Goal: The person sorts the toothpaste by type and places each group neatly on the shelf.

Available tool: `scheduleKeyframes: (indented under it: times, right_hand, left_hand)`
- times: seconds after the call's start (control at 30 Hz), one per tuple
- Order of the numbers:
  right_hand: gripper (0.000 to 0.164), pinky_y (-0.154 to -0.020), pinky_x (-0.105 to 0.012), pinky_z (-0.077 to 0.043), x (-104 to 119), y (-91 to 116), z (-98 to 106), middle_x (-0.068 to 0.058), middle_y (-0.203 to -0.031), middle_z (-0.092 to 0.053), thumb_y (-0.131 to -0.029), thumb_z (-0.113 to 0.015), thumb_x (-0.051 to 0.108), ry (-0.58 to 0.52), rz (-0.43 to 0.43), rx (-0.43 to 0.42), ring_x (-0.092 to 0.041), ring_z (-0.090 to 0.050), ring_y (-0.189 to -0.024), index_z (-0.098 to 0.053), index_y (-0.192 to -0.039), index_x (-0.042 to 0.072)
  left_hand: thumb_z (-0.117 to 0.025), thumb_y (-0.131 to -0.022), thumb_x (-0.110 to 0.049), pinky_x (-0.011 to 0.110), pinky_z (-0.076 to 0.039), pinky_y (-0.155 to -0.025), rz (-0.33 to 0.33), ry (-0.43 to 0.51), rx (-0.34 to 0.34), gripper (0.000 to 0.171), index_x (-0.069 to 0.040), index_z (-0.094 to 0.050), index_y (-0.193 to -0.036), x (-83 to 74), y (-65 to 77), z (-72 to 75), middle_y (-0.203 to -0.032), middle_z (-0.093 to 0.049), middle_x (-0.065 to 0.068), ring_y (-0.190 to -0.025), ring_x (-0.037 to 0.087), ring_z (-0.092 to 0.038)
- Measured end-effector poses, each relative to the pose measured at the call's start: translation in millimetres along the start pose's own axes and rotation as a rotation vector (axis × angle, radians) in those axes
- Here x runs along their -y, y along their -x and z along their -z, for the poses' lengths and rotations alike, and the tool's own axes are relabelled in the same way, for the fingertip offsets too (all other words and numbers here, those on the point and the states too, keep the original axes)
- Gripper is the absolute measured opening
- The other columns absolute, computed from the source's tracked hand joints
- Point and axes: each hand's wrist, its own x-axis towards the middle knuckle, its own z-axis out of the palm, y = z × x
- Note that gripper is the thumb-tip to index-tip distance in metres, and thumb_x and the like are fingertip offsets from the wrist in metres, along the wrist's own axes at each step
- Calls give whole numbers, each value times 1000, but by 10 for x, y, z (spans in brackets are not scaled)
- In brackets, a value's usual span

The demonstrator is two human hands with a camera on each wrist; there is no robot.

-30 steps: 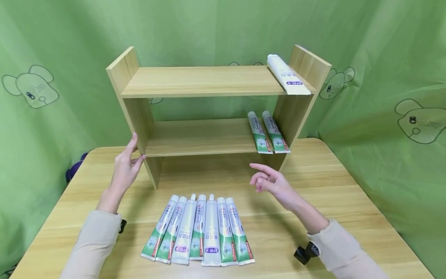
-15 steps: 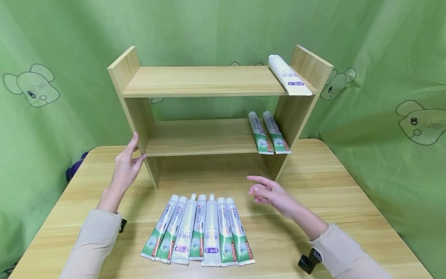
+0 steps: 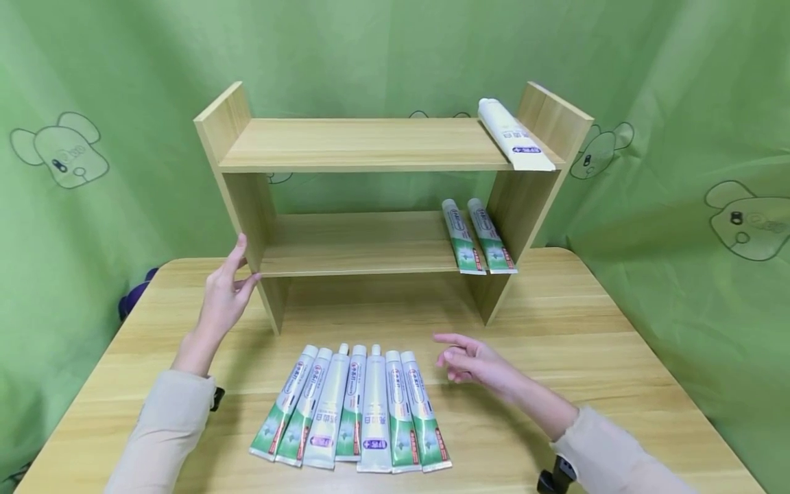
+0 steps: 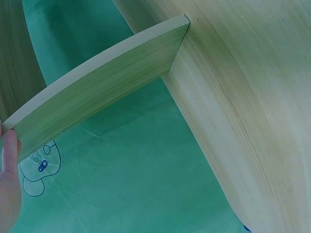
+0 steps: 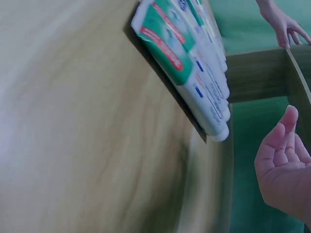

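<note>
A two-tier wooden shelf [image 3: 364, 144] stands on the table. My left hand [image 3: 224, 296] grips the front edge of its left side panel, thumb and fingers on either side; the left wrist view shows a finger [image 4: 9, 153] against the panel. My right hand [image 3: 478, 365] hovers over the table, holding nothing, index finger pointing left and the others loosely curled. To its left lies a fanned row of several toothpaste tubes: green-and-white ones [image 3: 422, 412] and white ones with purple lettering [image 3: 374, 412], caps toward the shelf. The right wrist view shows the right hand [image 5: 284, 167] beside this row.
Two green-and-white tubes [image 3: 465, 243] lie at the right end of the middle shelf. A white tube [image 3: 512, 134] lies at the right end of the top board. Green curtain [image 3: 382, 55] surrounds the wooden table [image 3: 592, 343]. A purple object [image 3: 132, 298] shows behind the left edge.
My right hand has come down and slightly left, from in front of the middle shelf toward the row of toothpaste tubes. The left hand stays on the side panel.
</note>
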Motion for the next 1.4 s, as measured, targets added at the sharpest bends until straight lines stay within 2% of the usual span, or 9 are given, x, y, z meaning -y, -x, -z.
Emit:
scheduleKeyframes:
  times: [0.13,0.43,0.67,0.87,1.13,1.4]
  right_hand:
    - [58,-70,-18,-53,-32,23,-58,3,-90,-65,-92,-53,17,26,-17,-13,-5,-56,-70,-26,-137,-8]
    - [61,-65,-16,-52,-118,54,-184,-4,-92,-65,-89,-57,19,17,-83,-50,-6,-56,-69,-28,-136,-7]
    - [61,-65,-17,-52,-205,57,-238,-7,-91,-65,-88,-59,20,40,-119,-96,-9,-56,-69,-30,-135,-7]
    - [60,-65,-19,-53,-234,42,-276,-7,-90,-65,-86,-60,19,84,-150,-128,-11,-56,-70,-33,-134,-7]
    - [60,-66,-24,-52,-310,36,-315,-6,-88,-64,-84,-63,16,193,-151,-142,-14,-57,-72,-35,-130,-10]
    - [58,-66,-27,-52,-334,10,-321,-6,-88,-62,-83,-64,13,247,-127,-136,-17,-58,-74,-37,-128,-11]
  left_hand:
    - [-60,-71,23,44,-57,-63,-14,11,-2,90,-18,-26,-144,6,-18,-6,-127,-44,33,-94,48,-57]
    - [-60,-71,23,43,-57,-63,-9,8,1,90,-18,-26,-143,8,-18,-10,-127,-43,32,-94,48,-57]
    - [-60,-71,23,38,-56,-65,-6,13,2,89,-16,-27,-143,15,-10,-17,-128,-43,32,-94,49,-57]
    - [-60,-71,23,40,-56,-64,4,13,7,89,-16,-26,-143,21,-5,-23,-129,-42,32,-94,49,-57]
    - [-60,-70,24,41,-56,-64,-8,17,-4,89,-14,-27,-143,10,20,-23,-126,-44,34,-91,49,-58]
    - [-60,-70,24,42,-56,-63,-18,15,-9,87,-12,-28,-143,10,15,-24,-126,-44,34,-91,49,-58]
